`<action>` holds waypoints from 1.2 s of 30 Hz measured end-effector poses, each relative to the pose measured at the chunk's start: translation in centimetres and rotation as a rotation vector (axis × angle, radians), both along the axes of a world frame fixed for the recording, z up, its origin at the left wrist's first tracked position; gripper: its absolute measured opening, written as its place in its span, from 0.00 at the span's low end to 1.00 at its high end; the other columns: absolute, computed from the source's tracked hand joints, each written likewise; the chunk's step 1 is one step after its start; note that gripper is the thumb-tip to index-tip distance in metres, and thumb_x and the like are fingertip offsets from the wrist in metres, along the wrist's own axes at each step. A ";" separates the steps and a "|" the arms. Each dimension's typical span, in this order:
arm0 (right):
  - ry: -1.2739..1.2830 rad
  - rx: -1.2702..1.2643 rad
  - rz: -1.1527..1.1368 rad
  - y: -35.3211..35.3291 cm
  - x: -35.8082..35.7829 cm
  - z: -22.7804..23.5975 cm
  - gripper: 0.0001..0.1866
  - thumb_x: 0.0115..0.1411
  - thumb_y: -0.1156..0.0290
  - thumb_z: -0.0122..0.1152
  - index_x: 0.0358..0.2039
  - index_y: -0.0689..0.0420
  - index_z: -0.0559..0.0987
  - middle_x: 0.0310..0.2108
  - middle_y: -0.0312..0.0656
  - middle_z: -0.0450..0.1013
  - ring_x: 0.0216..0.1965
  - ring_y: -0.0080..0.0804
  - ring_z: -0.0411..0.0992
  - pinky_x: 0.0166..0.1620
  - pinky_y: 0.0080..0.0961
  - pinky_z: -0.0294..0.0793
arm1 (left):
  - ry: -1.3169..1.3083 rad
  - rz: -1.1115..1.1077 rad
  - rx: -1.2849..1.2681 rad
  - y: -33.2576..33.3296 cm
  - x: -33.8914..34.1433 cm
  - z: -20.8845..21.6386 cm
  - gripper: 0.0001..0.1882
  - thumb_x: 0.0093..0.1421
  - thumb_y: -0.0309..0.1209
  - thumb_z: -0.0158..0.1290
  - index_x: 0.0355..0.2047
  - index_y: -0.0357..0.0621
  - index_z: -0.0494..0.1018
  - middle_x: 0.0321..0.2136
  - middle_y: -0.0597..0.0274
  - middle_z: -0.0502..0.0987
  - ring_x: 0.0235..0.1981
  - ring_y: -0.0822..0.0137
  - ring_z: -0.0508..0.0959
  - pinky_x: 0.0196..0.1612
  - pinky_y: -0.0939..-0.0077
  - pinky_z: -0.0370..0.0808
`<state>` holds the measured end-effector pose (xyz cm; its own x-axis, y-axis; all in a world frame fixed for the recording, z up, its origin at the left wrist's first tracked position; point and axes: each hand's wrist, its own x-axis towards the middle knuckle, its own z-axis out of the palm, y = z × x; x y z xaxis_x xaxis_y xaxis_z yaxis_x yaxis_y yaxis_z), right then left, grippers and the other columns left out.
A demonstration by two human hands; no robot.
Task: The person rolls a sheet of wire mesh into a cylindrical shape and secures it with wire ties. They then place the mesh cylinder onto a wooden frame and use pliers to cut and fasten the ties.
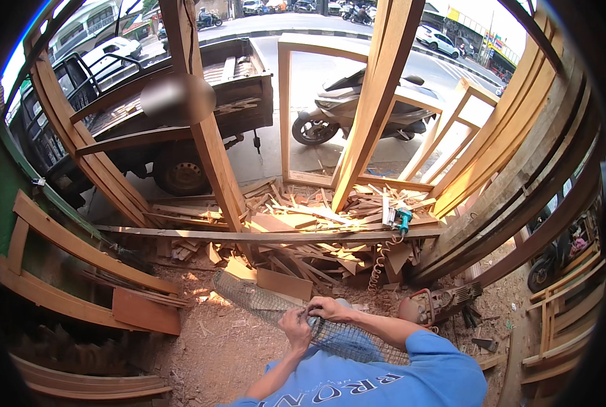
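Observation:
A strip of grey wire mesh lies across my lap, its far left end stretching over the sawdust floor. My left hand is closed at the near edge of the mesh, fingers bent up toward the other hand. Right beside it, my right hand pinches the same edge, its fingertips almost touching the left ones. Whether something small and dark sits between the fingertips is too small to tell. More of the mesh spreads under my right forearm, over blue cloth.
Ahead, a long wooden rail crosses before a heap of wood offcuts. A teal air tool hangs there on a coiled hose. At right stands a red-framed machine. Wooden frames lean left; a motorcycle stands beyond.

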<state>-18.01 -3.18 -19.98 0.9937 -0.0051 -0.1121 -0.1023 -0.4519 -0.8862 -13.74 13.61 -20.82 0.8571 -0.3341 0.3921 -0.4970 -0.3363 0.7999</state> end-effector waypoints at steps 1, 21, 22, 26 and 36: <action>-0.055 -0.044 0.030 0.3 0.3 0.4 0.10 0.58 0.71 0.67 0.40 0.58 0.82 0.39 0.44 0.76 0.43 0.40 0.76 0.48 0.32 0.75 | -0.032 0.004 -0.027 0.3 0.1 0.3 0.05 0.56 0.26 0.60 0.33 0.45 0.76 0.36 0.62 0.78 0.42 0.59 0.76 0.49 0.62 0.63; -0.248 0.058 -0.049 4.1 2.7 9.5 0.06 0.57 0.77 0.66 0.36 0.61 0.82 0.36 0.43 0.79 0.39 0.35 0.78 0.43 0.29 0.78 | -0.287 -0.037 -0.154 3.9 3.1 8.8 0.07 0.56 0.23 0.59 0.36 0.48 0.78 0.38 0.62 0.80 0.40 0.63 0.78 0.49 0.65 0.64; -0.261 0.063 -0.052 4.1 2.9 9.8 0.06 0.57 0.77 0.65 0.37 0.61 0.82 0.37 0.44 0.79 0.40 0.36 0.79 0.44 0.30 0.78 | -0.307 -0.053 -0.145 4.0 3.3 9.4 0.07 0.57 0.23 0.59 0.36 0.47 0.77 0.38 0.61 0.81 0.40 0.62 0.78 0.49 0.65 0.65; -0.310 0.110 -0.154 4.0 4.1 10.9 0.07 0.56 0.77 0.67 0.35 0.63 0.82 0.33 0.46 0.79 0.36 0.40 0.79 0.39 0.31 0.78 | -0.328 -0.048 -0.141 3.7 4.7 10.9 0.05 0.60 0.22 0.57 0.36 0.45 0.76 0.37 0.62 0.81 0.38 0.63 0.78 0.49 0.65 0.64; 0.016 0.186 -0.276 1.9 9.4 12.6 0.07 0.62 0.71 0.63 0.35 0.61 0.82 0.34 0.41 0.80 0.38 0.28 0.76 0.44 0.28 0.75 | -0.066 0.044 -0.177 1.4 8.5 11.5 0.05 0.58 0.23 0.60 0.30 0.50 0.78 0.28 0.70 0.79 0.38 0.68 0.75 0.54 0.66 0.57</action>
<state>-8.65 -1.26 -7.42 0.9558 -0.2518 -0.1517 -0.2125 -0.2354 -0.9484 -5.22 14.96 -9.28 0.8397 -0.2178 0.4974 -0.5385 -0.2156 0.8146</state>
